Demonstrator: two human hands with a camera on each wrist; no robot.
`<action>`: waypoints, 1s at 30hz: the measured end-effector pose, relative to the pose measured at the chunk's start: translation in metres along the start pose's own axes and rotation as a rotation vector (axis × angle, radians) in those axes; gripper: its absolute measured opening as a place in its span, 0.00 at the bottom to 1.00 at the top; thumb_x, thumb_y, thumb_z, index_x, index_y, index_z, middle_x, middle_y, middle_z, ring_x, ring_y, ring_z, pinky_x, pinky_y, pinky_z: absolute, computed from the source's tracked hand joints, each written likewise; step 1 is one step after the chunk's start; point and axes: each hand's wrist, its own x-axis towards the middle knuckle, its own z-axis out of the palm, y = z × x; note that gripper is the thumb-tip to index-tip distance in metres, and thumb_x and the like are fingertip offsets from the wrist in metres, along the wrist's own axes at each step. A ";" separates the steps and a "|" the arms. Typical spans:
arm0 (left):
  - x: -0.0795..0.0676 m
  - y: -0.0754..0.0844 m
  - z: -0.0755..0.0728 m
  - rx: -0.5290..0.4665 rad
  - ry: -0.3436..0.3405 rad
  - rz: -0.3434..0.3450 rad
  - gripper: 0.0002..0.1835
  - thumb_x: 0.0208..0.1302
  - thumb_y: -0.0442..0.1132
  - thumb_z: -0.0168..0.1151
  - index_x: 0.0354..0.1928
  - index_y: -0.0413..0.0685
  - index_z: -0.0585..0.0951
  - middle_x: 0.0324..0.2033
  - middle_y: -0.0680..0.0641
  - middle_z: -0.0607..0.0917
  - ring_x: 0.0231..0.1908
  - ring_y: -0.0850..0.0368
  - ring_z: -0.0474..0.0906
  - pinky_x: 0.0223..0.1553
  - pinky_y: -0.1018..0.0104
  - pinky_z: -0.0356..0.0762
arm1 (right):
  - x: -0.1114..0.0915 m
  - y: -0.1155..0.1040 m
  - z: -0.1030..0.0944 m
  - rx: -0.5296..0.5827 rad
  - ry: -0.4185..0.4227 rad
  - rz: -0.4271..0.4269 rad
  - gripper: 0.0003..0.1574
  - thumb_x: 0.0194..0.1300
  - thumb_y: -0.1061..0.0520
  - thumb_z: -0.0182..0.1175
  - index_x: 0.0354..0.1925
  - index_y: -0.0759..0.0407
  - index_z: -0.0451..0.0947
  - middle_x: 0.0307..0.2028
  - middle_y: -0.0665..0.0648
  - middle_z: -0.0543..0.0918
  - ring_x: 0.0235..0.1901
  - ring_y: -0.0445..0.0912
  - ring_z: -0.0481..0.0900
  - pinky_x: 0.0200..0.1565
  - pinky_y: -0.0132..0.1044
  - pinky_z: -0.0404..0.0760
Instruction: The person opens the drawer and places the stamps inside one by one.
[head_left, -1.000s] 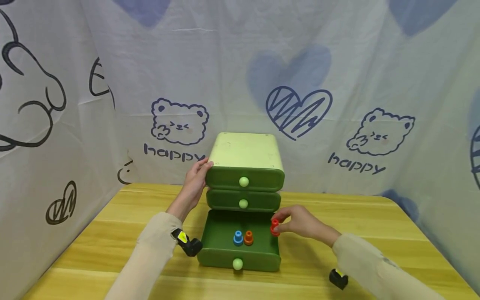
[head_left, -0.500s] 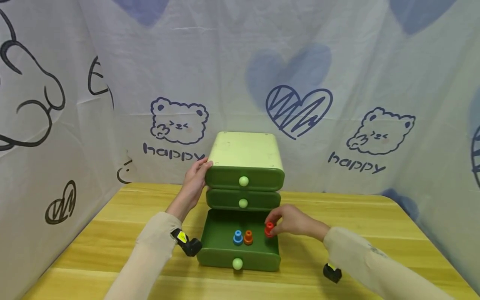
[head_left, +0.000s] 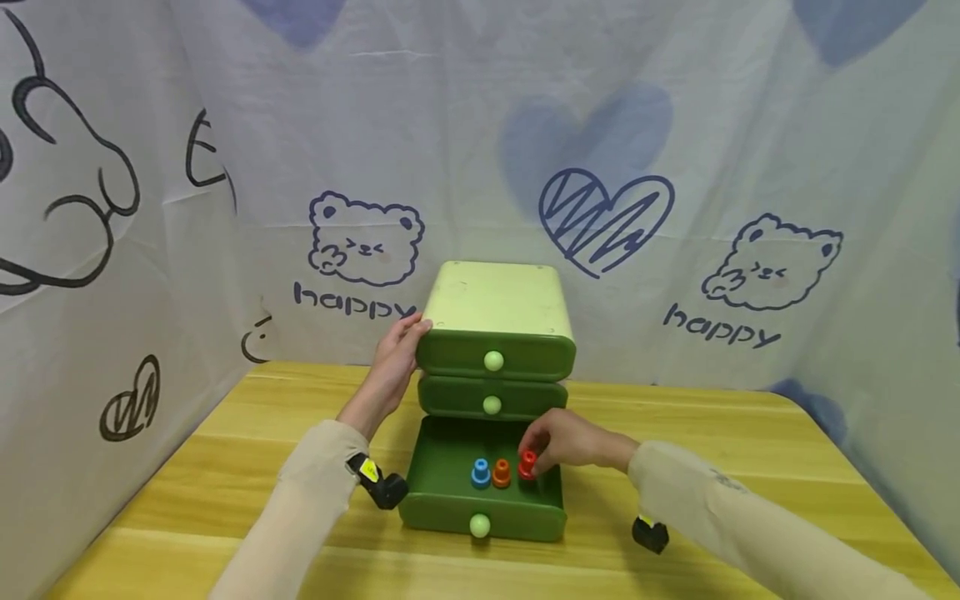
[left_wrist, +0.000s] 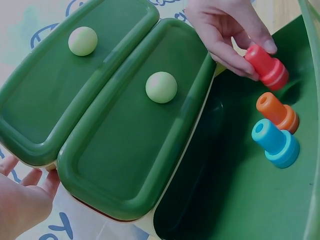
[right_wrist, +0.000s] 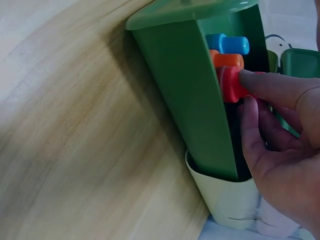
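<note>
My right hand [head_left: 573, 437] pinches a red stepped peg [head_left: 527, 465] between thumb and fingers, inside the pulled-out bottom drawer [head_left: 442, 512]. An orange peg [head_left: 502, 473] and a blue peg [head_left: 481, 473] of the same shape stand upright in that drawer. In the left wrist view, the red peg [left_wrist: 267, 69] is just beyond the orange one [left_wrist: 278, 112], its base at or very near the drawer floor. My left hand [head_left: 392, 367] rests against the left side of the small green drawer cabinet [head_left: 498, 300], its fingers [left_wrist: 31, 177] touching the wall.
The upper drawer [head_left: 457, 354] and the middle drawer [head_left: 453, 396] are pushed in, each with a round pale knob. A wooden table [head_left: 675, 483] carries the cabinet. Behind it hangs a patterned white cloth [head_left: 480, 125].
My right hand has carried the red peg leftward from the drawer's right edge, closer to the orange peg. The left hand stays at the cabinet's side. The head view has shifted slightly.
</note>
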 end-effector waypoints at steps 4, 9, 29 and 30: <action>0.002 -0.002 0.000 -0.004 -0.001 0.002 0.31 0.69 0.41 0.52 0.71 0.38 0.60 0.65 0.36 0.63 0.60 0.45 0.66 0.64 0.56 0.65 | 0.004 0.002 0.003 -0.028 -0.019 -0.002 0.13 0.48 0.71 0.71 0.35 0.66 0.84 0.30 0.50 0.84 0.31 0.37 0.79 0.33 0.28 0.80; 0.001 -0.001 0.001 -0.002 -0.002 0.007 0.31 0.70 0.41 0.52 0.71 0.39 0.60 0.65 0.36 0.63 0.60 0.45 0.66 0.64 0.57 0.64 | 0.008 0.002 0.005 -0.054 -0.023 0.011 0.12 0.47 0.72 0.72 0.33 0.64 0.83 0.28 0.50 0.84 0.30 0.37 0.79 0.31 0.28 0.80; 0.003 -0.003 0.000 -0.010 -0.002 0.012 0.31 0.70 0.41 0.52 0.71 0.38 0.59 0.65 0.35 0.62 0.61 0.45 0.65 0.65 0.57 0.63 | 0.018 0.005 0.014 0.004 -0.054 -0.036 0.13 0.48 0.72 0.70 0.37 0.68 0.85 0.30 0.54 0.86 0.32 0.39 0.82 0.34 0.28 0.81; 0.003 -0.003 0.000 -0.013 -0.002 0.012 0.31 0.70 0.41 0.52 0.71 0.38 0.59 0.65 0.35 0.62 0.61 0.45 0.65 0.64 0.57 0.64 | 0.018 0.006 0.014 0.005 -0.053 -0.035 0.14 0.49 0.72 0.70 0.37 0.68 0.84 0.31 0.54 0.86 0.32 0.39 0.82 0.34 0.28 0.81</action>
